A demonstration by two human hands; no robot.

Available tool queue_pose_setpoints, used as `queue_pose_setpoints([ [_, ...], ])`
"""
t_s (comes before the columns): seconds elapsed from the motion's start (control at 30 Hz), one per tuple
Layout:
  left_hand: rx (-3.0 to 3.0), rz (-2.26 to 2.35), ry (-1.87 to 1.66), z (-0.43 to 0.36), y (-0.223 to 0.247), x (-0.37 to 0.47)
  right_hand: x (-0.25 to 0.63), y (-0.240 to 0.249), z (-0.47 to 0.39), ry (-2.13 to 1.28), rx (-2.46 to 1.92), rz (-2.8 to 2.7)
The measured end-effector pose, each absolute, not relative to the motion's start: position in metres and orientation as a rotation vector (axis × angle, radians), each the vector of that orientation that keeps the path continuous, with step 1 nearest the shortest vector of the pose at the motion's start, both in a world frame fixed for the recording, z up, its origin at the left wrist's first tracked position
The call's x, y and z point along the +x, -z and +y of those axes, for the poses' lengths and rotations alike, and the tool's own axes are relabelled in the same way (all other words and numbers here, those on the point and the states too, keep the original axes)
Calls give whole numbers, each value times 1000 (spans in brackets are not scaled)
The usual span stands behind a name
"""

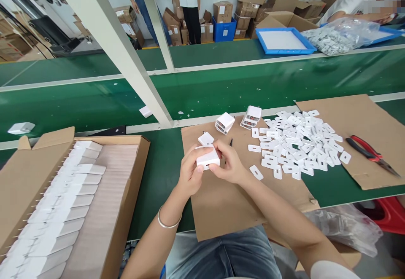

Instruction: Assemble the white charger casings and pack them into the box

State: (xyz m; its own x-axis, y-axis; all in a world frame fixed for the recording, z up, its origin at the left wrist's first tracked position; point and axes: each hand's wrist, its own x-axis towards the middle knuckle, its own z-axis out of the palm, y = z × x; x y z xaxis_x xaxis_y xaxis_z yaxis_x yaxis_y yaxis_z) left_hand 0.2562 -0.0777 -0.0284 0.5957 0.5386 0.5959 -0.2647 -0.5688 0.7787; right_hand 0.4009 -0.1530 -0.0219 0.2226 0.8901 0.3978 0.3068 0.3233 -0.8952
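The green bench (158,165) carries an open carton (128,194), two cardboard sheets (228,211) and some white plates (299,154).

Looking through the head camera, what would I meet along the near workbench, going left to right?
Open cardboard box → held white plastic casing → pile of slotted white plates → red-and-black pliers.

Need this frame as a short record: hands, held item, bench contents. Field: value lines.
left hand: grips left side of white block
right hand: grips right side of same block
block support: held above cardboard sheet
beyond hands: two stacks of white blocks
right of hands: loose pile of white plates
far right: red-and-black pliers on another sheet
left: open carton, row of white pieces inside
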Motion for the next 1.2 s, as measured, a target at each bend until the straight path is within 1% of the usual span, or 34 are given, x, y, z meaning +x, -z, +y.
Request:
queue_pose_setpoints([
  [0.27,2007,250,-1101,-79,24,256,403,23,-154,-625,-1236,-1368],
  [0.5,1948,298,-1073,-82,29,256,396,25,-153,-727,-1235,-1218],
  [0.73,1826,548,-870,-81,22,257,394,32,-151,-845,-1386,-1120],
  [0.87,1737,565,-825,-79,24,257,396,32,-152,-882,-1407,-1145],
  [1.0,1782,492,-861,-78,31,254,397,25,-152,-848,-1335,-1168],
  [1.2,1874,302,-992,-77,32,255,399,21,-154,-678,-1268,-1296],
])
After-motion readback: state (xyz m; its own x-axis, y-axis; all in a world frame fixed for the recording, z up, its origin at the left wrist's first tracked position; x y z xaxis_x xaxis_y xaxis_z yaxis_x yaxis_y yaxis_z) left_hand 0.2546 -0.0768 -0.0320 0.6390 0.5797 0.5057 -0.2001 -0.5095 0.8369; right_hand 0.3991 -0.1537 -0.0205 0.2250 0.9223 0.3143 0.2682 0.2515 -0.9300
